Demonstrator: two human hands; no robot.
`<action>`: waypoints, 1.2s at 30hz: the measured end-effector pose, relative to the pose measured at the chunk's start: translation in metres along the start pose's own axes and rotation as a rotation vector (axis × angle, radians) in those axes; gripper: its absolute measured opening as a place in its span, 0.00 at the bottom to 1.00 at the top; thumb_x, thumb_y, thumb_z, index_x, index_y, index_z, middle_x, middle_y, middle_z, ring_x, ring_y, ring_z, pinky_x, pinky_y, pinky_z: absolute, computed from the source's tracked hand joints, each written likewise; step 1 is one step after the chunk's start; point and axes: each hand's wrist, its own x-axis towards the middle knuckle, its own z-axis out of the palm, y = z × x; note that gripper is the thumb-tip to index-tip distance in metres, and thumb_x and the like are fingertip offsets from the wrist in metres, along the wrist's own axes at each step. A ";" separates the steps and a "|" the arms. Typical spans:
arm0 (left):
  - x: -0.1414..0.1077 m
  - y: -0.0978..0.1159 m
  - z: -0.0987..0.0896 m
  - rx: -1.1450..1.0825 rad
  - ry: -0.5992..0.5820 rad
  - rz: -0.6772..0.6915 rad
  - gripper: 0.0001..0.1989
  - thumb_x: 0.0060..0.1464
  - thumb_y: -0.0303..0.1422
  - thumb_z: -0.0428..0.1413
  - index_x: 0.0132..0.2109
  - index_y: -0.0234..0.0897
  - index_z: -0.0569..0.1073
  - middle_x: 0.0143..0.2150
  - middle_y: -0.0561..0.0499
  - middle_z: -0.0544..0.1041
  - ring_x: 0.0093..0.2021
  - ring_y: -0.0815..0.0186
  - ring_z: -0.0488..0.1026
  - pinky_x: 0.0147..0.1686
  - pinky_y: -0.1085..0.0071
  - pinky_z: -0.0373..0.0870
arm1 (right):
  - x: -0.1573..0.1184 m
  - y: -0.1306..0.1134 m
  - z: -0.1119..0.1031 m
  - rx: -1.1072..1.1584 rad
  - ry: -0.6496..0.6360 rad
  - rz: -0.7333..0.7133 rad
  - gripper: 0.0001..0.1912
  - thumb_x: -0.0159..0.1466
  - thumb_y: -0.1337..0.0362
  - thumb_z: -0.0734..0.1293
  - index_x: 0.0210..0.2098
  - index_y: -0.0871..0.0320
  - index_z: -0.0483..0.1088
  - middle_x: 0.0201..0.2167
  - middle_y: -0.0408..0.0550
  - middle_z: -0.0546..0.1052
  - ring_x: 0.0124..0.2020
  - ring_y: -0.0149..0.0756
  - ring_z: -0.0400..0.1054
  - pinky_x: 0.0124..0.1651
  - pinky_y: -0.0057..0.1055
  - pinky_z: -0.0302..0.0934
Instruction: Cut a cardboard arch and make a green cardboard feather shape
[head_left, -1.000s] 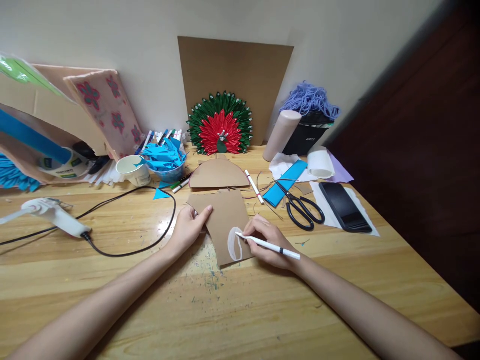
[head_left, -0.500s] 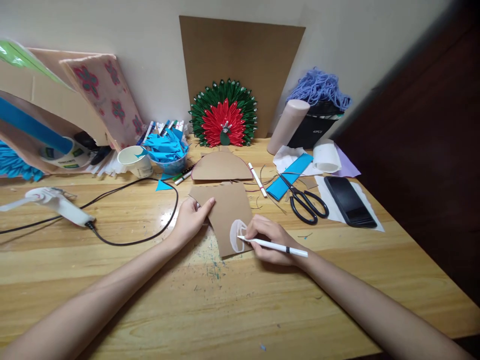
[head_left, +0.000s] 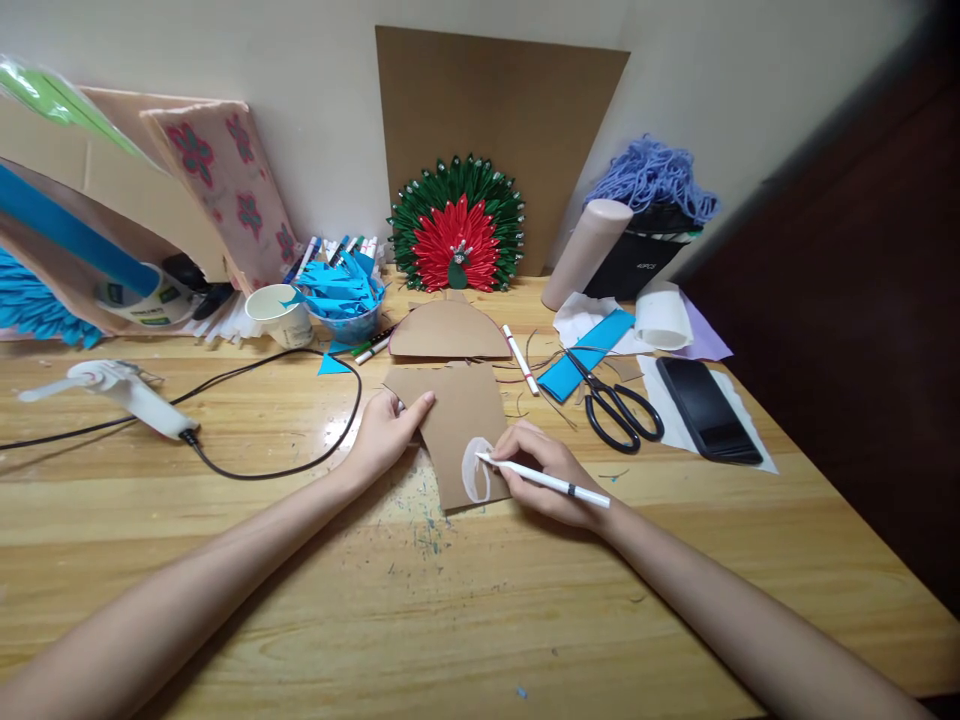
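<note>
My left hand [head_left: 391, 428] grips the left edge of a brown cardboard piece [head_left: 463, 405], thumb on top and fingers hidden beneath. In my right hand [head_left: 546, 474] is a slim white marker [head_left: 555, 482], held in a writing grip. Its tip touches a white oval patch [head_left: 475, 470] near the cardboard's lower right corner, partly filled with white. Just behind lies a half-round cardboard piece [head_left: 450, 332] with a dark pinkish edge. A capped white marker [head_left: 520, 360] rests to its right.
Black-handled scissors [head_left: 619, 412], folded blue paper [head_left: 585, 358] and a phone [head_left: 709, 410] lie on the right. On the left are a white glue gun [head_left: 131, 400] with a looping black cord, a paper cup [head_left: 279, 316] and a bowl of blue scraps [head_left: 345, 310]. A red-green peacock craft [head_left: 457, 230] stands behind.
The marker tip has moved slightly up within the white oval, and my right hand shifted with it. My left hand keeps its grip. The whole view has shifted a little.
</note>
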 end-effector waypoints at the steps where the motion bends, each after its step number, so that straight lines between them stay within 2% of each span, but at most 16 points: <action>1: 0.000 0.000 0.000 0.008 0.001 -0.002 0.16 0.48 0.42 0.56 0.24 0.34 0.68 0.15 0.55 0.68 0.15 0.72 0.61 0.14 0.77 0.55 | 0.000 0.000 0.000 -0.006 0.013 0.004 0.05 0.57 0.72 0.62 0.32 0.56 0.64 0.30 0.47 0.69 0.33 0.35 0.63 0.36 0.32 0.59; 5: 0.000 0.001 0.000 0.046 0.005 -0.005 0.16 0.49 0.42 0.55 0.22 0.35 0.66 0.14 0.55 0.66 0.14 0.72 0.61 0.14 0.77 0.56 | 0.000 0.000 0.000 0.012 0.008 0.015 0.04 0.56 0.71 0.63 0.31 0.57 0.64 0.30 0.46 0.69 0.32 0.35 0.63 0.36 0.32 0.59; 10: -0.001 0.001 0.000 -0.006 -0.029 -0.018 0.15 0.49 0.42 0.55 0.28 0.33 0.69 0.19 0.53 0.71 0.17 0.71 0.64 0.15 0.77 0.58 | 0.000 0.000 0.000 0.040 0.033 0.078 0.02 0.58 0.70 0.62 0.32 0.57 0.65 0.31 0.46 0.69 0.33 0.34 0.64 0.35 0.30 0.58; 16: -0.001 0.003 -0.001 0.051 0.013 -0.033 0.15 0.48 0.41 0.56 0.23 0.35 0.66 0.11 0.58 0.63 0.13 0.73 0.59 0.13 0.77 0.54 | 0.000 0.001 0.000 0.083 0.051 0.104 0.01 0.59 0.67 0.63 0.32 0.58 0.66 0.32 0.47 0.70 0.33 0.33 0.64 0.35 0.30 0.59; 19: -0.001 0.003 -0.001 0.007 0.020 -0.030 0.16 0.47 0.42 0.57 0.22 0.35 0.66 0.12 0.57 0.64 0.14 0.73 0.60 0.14 0.77 0.54 | -0.002 0.003 -0.001 0.233 0.032 0.142 0.04 0.60 0.64 0.63 0.32 0.58 0.66 0.31 0.47 0.71 0.32 0.33 0.65 0.34 0.30 0.60; 23: 0.000 0.001 -0.001 -0.120 0.038 -0.049 0.15 0.46 0.42 0.57 0.25 0.35 0.65 0.16 0.57 0.67 0.15 0.73 0.61 0.14 0.78 0.55 | -0.003 0.005 -0.003 0.580 0.045 0.220 0.08 0.61 0.60 0.64 0.35 0.58 0.65 0.33 0.48 0.73 0.35 0.34 0.68 0.39 0.33 0.63; 27: 0.000 -0.001 -0.004 -0.280 -0.036 -0.075 0.17 0.51 0.45 0.52 0.25 0.36 0.63 0.16 0.59 0.63 0.15 0.75 0.58 0.15 0.78 0.55 | -0.001 0.003 -0.005 0.705 -0.071 0.272 0.10 0.60 0.59 0.65 0.38 0.58 0.65 0.37 0.50 0.74 0.39 0.35 0.69 0.44 0.37 0.63; 29: -0.002 -0.001 -0.005 -0.237 -0.097 -0.012 0.16 0.51 0.45 0.52 0.28 0.35 0.67 0.21 0.55 0.69 0.20 0.72 0.65 0.20 0.77 0.61 | 0.000 0.001 -0.006 0.696 -0.091 0.288 0.11 0.60 0.58 0.65 0.38 0.58 0.65 0.37 0.49 0.74 0.39 0.34 0.69 0.44 0.36 0.63; 31: -0.005 -0.001 -0.004 -0.082 -0.162 0.065 0.15 0.48 0.43 0.55 0.35 0.34 0.71 0.32 0.49 0.75 0.31 0.66 0.71 0.29 0.73 0.66 | 0.000 0.000 -0.006 0.677 -0.101 0.288 0.11 0.60 0.58 0.66 0.37 0.58 0.65 0.36 0.48 0.73 0.38 0.34 0.69 0.43 0.34 0.63; 33: -0.007 -0.002 -0.003 0.064 -0.221 0.097 0.18 0.47 0.42 0.56 0.41 0.33 0.72 0.40 0.45 0.76 0.39 0.60 0.72 0.35 0.69 0.68 | 0.000 0.001 -0.006 0.666 -0.104 0.278 0.10 0.60 0.59 0.66 0.37 0.58 0.65 0.36 0.48 0.73 0.38 0.34 0.68 0.42 0.33 0.62; 36: -0.007 -0.003 -0.002 0.085 -0.279 0.086 0.17 0.50 0.42 0.54 0.41 0.32 0.72 0.41 0.43 0.77 0.39 0.58 0.73 0.35 0.67 0.68 | 0.000 0.002 -0.006 0.628 -0.090 0.250 0.09 0.60 0.61 0.65 0.38 0.58 0.66 0.36 0.48 0.72 0.38 0.34 0.68 0.41 0.32 0.62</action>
